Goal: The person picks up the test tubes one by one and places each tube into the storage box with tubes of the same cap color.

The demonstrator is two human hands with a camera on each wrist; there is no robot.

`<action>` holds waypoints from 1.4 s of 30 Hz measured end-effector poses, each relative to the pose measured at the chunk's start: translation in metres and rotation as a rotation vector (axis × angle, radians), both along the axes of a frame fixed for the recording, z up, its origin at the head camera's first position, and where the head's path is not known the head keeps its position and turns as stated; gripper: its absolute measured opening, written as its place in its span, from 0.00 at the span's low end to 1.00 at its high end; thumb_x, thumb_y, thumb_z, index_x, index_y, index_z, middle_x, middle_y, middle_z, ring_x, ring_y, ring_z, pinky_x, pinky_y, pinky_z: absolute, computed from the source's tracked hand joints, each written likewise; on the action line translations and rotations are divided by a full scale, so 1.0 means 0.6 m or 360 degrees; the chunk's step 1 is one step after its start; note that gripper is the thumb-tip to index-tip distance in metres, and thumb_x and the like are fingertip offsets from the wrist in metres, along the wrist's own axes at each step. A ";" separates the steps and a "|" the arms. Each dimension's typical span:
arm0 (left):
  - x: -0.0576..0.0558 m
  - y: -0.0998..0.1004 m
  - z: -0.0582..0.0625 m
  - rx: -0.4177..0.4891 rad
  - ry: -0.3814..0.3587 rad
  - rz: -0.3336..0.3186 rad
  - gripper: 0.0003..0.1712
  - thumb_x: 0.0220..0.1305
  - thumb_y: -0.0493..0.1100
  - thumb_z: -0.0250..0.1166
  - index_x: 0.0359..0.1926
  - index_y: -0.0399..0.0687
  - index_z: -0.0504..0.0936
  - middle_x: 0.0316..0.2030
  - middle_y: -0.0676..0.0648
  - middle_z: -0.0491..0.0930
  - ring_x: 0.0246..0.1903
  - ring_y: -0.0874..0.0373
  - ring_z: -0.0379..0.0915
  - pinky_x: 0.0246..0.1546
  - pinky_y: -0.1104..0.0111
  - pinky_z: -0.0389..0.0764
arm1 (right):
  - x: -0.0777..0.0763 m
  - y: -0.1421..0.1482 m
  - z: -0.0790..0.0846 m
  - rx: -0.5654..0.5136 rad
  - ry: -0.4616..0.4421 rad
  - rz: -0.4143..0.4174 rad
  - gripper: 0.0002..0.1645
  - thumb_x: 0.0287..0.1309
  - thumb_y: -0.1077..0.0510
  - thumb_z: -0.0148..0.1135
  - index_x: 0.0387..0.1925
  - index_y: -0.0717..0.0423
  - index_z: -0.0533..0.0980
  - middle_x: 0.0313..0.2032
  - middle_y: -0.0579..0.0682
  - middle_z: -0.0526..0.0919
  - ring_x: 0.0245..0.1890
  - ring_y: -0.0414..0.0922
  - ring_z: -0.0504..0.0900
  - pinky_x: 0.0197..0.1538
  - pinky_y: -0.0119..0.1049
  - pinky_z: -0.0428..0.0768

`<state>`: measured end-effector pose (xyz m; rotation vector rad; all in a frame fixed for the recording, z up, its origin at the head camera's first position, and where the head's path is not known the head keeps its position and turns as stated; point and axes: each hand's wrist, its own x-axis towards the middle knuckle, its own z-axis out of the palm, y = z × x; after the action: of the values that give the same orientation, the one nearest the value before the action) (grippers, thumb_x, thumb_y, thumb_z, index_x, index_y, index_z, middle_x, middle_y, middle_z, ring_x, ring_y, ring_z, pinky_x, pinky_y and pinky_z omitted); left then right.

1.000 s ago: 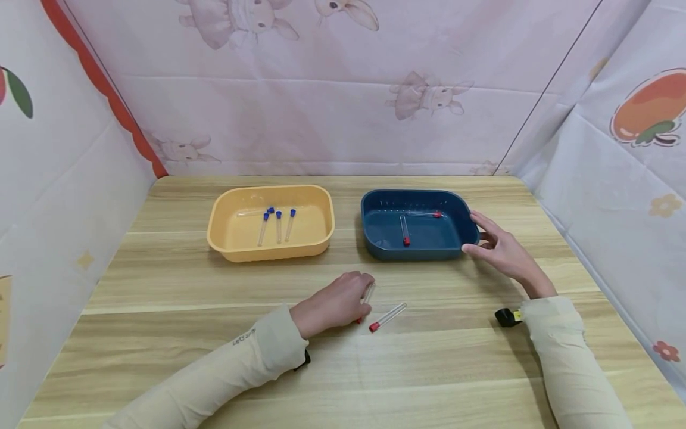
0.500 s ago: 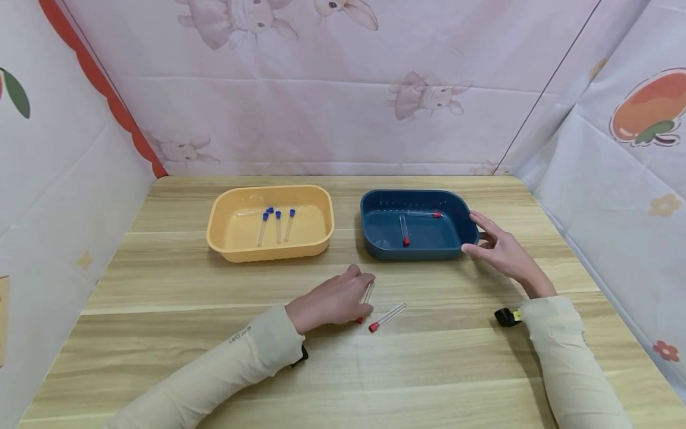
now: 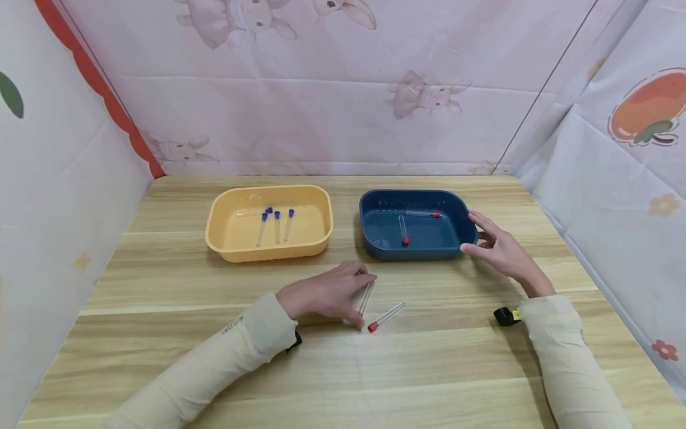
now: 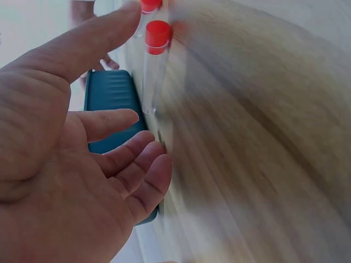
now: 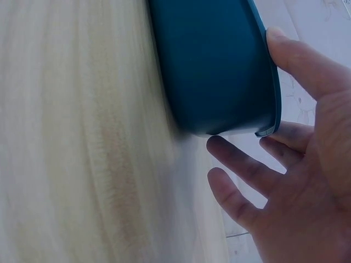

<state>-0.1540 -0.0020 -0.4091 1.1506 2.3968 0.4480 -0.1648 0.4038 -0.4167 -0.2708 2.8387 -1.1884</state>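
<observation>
My left hand (image 3: 327,293) is spread low over the table, thumb and index finger apart. Between them lies a clear test tube (image 3: 367,298); its red cap (image 4: 158,37) shows in the left wrist view but is hidden by the thumb in the head view. Just to the right lies another red-capped test tube (image 3: 387,317). My right hand (image 3: 502,253) holds the right end of a dark blue plastic tray (image 3: 418,254), the thumb on its rim and the fingers around the far corner. Inside that tray are two red-capped tubes (image 3: 404,231).
A yellow tray (image 3: 276,255) stands to the left of the blue one, with several blue-capped tubes (image 3: 277,227) in it. Cloth walls (image 3: 343,119) enclose the back and sides of the wooden table (image 3: 429,369).
The left hand has shifted slightly left and its thumb has spread away from the index finger, down to the cap end of the tube. The right hand stays on the blue tray.
</observation>
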 end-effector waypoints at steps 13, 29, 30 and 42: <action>-0.003 0.002 -0.013 -0.0037 0.0100 -0.0070 0.57 0.54 0.62 0.79 0.78 0.48 0.64 0.73 0.44 0.61 0.71 0.50 0.54 0.74 0.58 0.61 | -0.002 -0.003 0.003 0.0030 -0.0021 -0.0020 0.52 0.69 0.51 0.68 0.82 0.55 0.50 0.81 0.54 0.50 0.67 0.61 0.72 0.67 0.51 0.73; 0.003 0.005 -0.018 -0.0057 0.0184 -0.0055 0.55 0.54 0.64 0.78 0.75 0.42 0.68 0.73 0.44 0.62 0.70 0.50 0.55 0.73 0.60 0.62 | -0.003 0.005 -0.006 -0.0010 -0.0002 -0.0002 0.51 0.69 0.54 0.68 0.82 0.56 0.49 0.81 0.56 0.49 0.69 0.64 0.69 0.57 0.16 0.69; 0.003 0.005 -0.019 -0.0052 0.0190 -0.0052 0.55 0.54 0.64 0.78 0.75 0.42 0.68 0.72 0.44 0.63 0.70 0.51 0.56 0.73 0.61 0.62 | -0.003 0.005 -0.005 -0.0010 -0.0001 -0.0003 0.51 0.69 0.54 0.68 0.82 0.56 0.49 0.81 0.56 0.49 0.69 0.64 0.70 0.57 0.16 0.69; 0.004 0.004 -0.016 -0.0041 0.0178 0.0016 0.55 0.53 0.62 0.80 0.74 0.41 0.68 0.62 0.46 0.67 0.61 0.53 0.60 0.64 0.64 0.70 | -0.002 0.003 -0.003 -0.0044 0.0003 -0.0004 0.51 0.69 0.55 0.68 0.82 0.55 0.49 0.81 0.56 0.49 0.68 0.64 0.70 0.56 0.15 0.69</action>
<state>-0.1518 0.0002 -0.4188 1.1816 2.4974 0.3633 -0.1659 0.4057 -0.4184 -0.2695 2.8270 -1.2290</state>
